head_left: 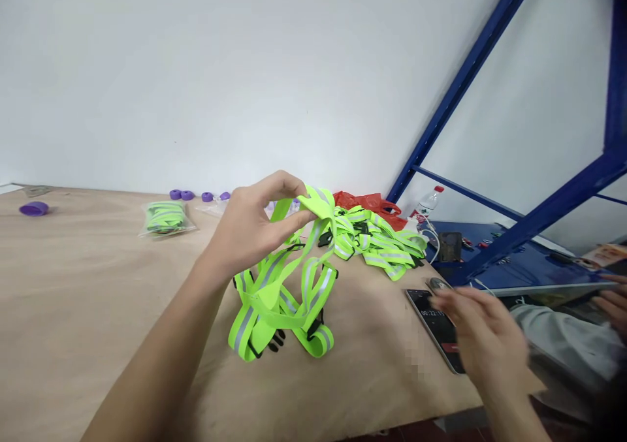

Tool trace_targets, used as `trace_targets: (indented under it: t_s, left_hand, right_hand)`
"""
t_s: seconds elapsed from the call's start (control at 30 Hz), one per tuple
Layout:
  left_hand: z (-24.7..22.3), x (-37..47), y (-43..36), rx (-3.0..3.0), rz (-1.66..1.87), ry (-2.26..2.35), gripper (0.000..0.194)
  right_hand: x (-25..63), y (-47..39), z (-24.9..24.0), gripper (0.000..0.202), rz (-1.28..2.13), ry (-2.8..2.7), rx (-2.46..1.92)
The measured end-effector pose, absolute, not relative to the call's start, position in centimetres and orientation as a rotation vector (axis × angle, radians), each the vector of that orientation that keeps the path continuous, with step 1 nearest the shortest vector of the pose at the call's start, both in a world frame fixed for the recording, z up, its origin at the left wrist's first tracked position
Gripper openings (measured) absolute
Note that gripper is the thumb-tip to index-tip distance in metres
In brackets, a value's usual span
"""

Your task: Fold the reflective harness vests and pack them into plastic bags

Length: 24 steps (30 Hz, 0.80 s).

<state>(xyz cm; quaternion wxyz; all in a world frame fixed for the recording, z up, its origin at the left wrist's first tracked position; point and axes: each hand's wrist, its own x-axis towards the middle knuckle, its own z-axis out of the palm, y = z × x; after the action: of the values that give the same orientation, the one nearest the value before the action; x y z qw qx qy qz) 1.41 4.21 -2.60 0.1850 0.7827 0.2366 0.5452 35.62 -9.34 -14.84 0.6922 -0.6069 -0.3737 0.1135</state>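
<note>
A neon green reflective vest (284, 292) made of straps, with grey stripes and black buckles, hangs from my left hand (259, 223). Thumb and fingers of that hand pinch the upper straps; the lower loops hang over the tabletop. My right hand (484, 331) is on the right, slightly blurred, its fingers drawn together over a phone (438, 334) that shows a running timer. At its fingertips is a small round dark and silver thing (439, 285); its kind is unclear. Beyond the hanging vest lies a heap of similar reflective straps (386, 243).
A clear bag of folded green straps (166, 218) lies at left on the wooden table (98, 298). Purple rings (34, 208) sit near the wall. A red plastic bag (369, 205), a bottle (430, 202) and blue rack posts (460, 89) stand right. Another person's hand (614, 298) shows far right.
</note>
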Motion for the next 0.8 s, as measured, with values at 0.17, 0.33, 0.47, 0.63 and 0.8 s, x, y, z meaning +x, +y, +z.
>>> trace_targets:
  t_s: [0.17,0.33,0.47,0.63,0.8]
  left_hand:
    - [-2.8,3.0,3.1,1.996,1.581,0.507,0.013]
    - [-2.8,2.1,4.0,1.817,1.910,0.606,0.017]
    - [-2.7,-0.3,5.4,1.913,2.183,0.926,0.017]
    - [-2.3,-2.2,5.6,2.018,2.542,1.206,0.015]
    - [-1.7,-3.0,5.6,2.055,2.550,1.005,0.015]
  right_hand:
    - [23.8,-2.1,-8.2,0.057,0.645,-1.666,-1.121]
    - [19.9,2.3,-5.0,0.020,0.570,-1.823,-1.115]
    - [21.1,2.8,-3.7,0.026,0.379,-1.863,-1.251]
    - [22.9,2.9,-3.3,0.031,0.223,-1.866,-1.322]
    - [24.0,3.7,-3.9,0.026,-0.179,-1.599,-1.206]
